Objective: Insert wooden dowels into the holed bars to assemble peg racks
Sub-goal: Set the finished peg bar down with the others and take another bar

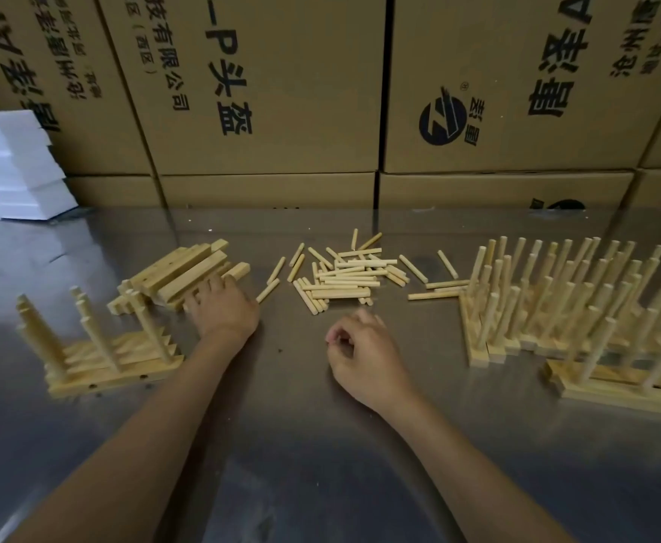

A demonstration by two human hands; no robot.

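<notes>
Reaching leftward, the left hand (pixel 225 307) lays its fingers on the stack of pale square-section wooden bars (pixel 188 274), seemingly to draw the next one; whether it has closed on a bar cannot be told. The right hand (pixel 364 358) rests loosely curled, holding nothing, just short of the heap of short pale round wooden dowels (pixel 344 276) beyond it, handy for picking. Finished pegged racks (pixel 579 307) stand outside the right hand; a few more racks (pixel 97 346) outside the left. No containers; brown cardboard cartons (pixel 266 92) wall the far edge.
</notes>
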